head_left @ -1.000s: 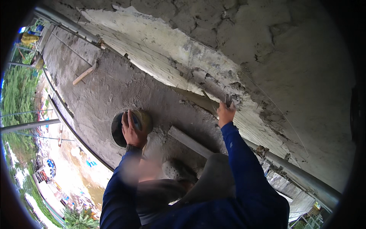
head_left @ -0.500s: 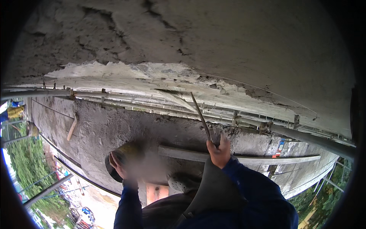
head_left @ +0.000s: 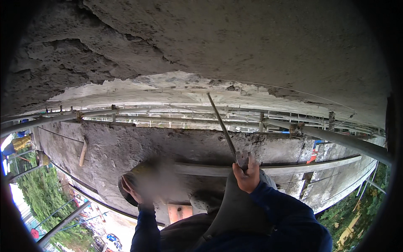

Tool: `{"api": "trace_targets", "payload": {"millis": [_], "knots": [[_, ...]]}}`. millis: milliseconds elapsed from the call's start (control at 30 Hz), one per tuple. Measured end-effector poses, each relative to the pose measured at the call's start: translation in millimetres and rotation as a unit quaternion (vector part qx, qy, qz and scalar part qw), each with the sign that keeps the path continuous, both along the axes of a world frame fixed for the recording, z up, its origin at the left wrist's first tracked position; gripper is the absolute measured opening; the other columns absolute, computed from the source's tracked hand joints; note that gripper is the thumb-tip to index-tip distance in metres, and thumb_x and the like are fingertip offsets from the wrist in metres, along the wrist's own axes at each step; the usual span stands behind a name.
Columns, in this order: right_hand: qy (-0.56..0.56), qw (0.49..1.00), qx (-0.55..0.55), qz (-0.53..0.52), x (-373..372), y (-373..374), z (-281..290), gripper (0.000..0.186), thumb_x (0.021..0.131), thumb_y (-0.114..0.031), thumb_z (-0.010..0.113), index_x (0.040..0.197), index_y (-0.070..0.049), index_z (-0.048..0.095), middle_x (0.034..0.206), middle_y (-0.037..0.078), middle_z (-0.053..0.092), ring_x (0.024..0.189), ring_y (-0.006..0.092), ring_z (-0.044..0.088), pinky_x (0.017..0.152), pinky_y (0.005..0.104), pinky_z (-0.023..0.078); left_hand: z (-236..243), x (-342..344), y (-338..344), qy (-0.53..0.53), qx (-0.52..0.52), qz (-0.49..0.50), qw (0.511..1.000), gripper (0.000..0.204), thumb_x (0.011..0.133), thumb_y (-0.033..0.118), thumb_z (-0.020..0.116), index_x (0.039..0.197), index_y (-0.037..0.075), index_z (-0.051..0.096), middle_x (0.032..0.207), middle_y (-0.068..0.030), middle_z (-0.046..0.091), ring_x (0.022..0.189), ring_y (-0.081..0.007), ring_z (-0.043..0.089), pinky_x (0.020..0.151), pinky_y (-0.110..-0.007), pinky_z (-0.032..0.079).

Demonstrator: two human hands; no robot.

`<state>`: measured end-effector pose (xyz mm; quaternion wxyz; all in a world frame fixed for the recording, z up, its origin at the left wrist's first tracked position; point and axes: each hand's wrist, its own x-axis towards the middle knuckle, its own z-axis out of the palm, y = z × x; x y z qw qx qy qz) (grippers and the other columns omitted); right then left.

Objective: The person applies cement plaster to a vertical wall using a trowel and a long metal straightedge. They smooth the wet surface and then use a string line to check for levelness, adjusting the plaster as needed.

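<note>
My right hand (head_left: 247,174) is closed round the grip of a plastering trowel (head_left: 221,122), whose long narrow blade shows edge-on and points up toward the wall. At the lower left, my left hand (head_left: 132,191) is curled over the edge of a dark round container (head_left: 125,194), with a yellowish part beside it. A grey blur hides much of that container and what is in it. Above both hands spreads a wall of rough grey mortar (head_left: 260,46), cracked and ragged at the upper left, smoother to the right.
I am over a mortar-stained platform (head_left: 109,143) with a long pale bar (head_left: 294,169) across it. Scaffold pipes (head_left: 344,145) run along the wall. A wooden-handled tool (head_left: 83,153) lies at the left. Beyond the platform's edge, trees (head_left: 42,189) and ground show far below.
The view has tilted and shifted slightly. The trowel and my right hand appear a little lower and further right. My left hand still keeps hold of the container.
</note>
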<state>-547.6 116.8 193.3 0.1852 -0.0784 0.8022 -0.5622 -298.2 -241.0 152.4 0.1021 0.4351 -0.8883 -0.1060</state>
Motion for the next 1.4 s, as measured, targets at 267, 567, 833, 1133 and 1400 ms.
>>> {"api": "trace_targets", "payload": {"millis": [267, 567, 833, 1133, 1400], "knots": [[0.010, 1.000, -0.019, -0.007, 1, 1, 0, 0.024, 0.091, -0.007, 0.067, 0.111, 0.000, 0.055, 0.082, 0.008, 0.059, 0.071, 0.0168, 0.057, 0.063, 0.0344, 0.046, -10, 4, -6, -0.028, -0.045, -0.050, 0.997, 0.079, 0.091, 0.017, 0.068, 0.156, -0.003, 0.029, 0.152, -0.0280, 0.033, 0.144, -0.0454, 0.032, 0.118, -0.054, 0.034], [-0.032, 0.999, -0.027, -0.015, -4, -2, 5, 0.019, 0.091, -0.007, 0.066, 0.105, -0.001, 0.055, 0.076, 0.008, 0.058, 0.064, 0.0176, 0.057, 0.059, 0.0347, 0.045, -1, -9, 5, 0.011, 0.001, -0.013, 1.000, 0.079, 0.091, 0.019, 0.069, 0.156, -0.003, 0.028, 0.152, -0.0285, 0.032, 0.145, -0.0459, 0.031, 0.118, -0.056, 0.032], [-0.078, 0.996, -0.035, -0.017, -1, 1, 0, 0.019, 0.091, -0.009, 0.066, 0.104, -0.001, 0.055, 0.073, 0.009, 0.059, 0.061, 0.0195, 0.059, 0.055, 0.0356, 0.044, -1, -8, 5, -0.014, -0.009, -0.013, 1.000, 0.079, 0.092, 0.019, 0.068, 0.157, -0.002, 0.027, 0.153, -0.0278, 0.032, 0.145, -0.0456, 0.031, 0.118, -0.056, 0.033], [-0.076, 0.996, -0.028, -0.023, -2, -4, 7, 0.020, 0.091, -0.009, 0.065, 0.107, 0.000, 0.056, 0.075, 0.008, 0.060, 0.061, 0.0182, 0.059, 0.056, 0.0349, 0.045, 1, -9, 4, -0.006, 0.033, 0.021, 0.999, 0.082, 0.091, 0.019, 0.068, 0.158, -0.001, 0.026, 0.154, -0.0272, 0.031, 0.146, -0.0454, 0.030, 0.119, -0.055, 0.032], [-0.088, 0.996, -0.002, -0.013, -3, 1, 7, 0.020, 0.091, -0.008, 0.065, 0.107, 0.000, 0.056, 0.075, 0.007, 0.060, 0.063, 0.0181, 0.059, 0.059, 0.0338, 0.046, 4, -17, 5, 0.005, 0.034, 0.017, 0.999, 0.085, 0.087, 0.019, 0.070, 0.158, -0.001, 0.027, 0.154, -0.0281, 0.031, 0.146, -0.0460, 0.029, 0.119, -0.056, 0.031]]}}
